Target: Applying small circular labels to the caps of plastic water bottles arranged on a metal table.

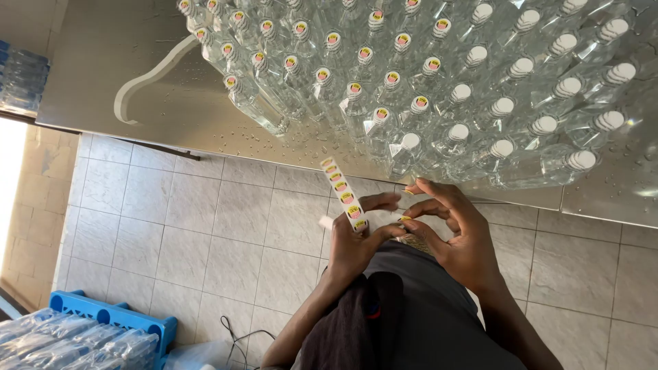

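Here, sticker strip point(341, 193) — narrow, white, round yellow-pink stickers.

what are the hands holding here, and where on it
The left hand holds a strip of round stickers by its lower end; the right hand pinches at that same end.

Free room and obstacles, as we see them:

1. Steel table point(123, 75): its bare left part, beside the white curved guide point(147, 79), leaves us open room.
2. Clear capped bottles point(425, 82): packed cap to cap across the table's middle and right; we find no gap between them.
3. Table edge: a thin wet margin runs before the front bottles.
4. Tiled floor point(171, 226): open below the edge, until the blue crate point(113, 318) of wrapped bottles.
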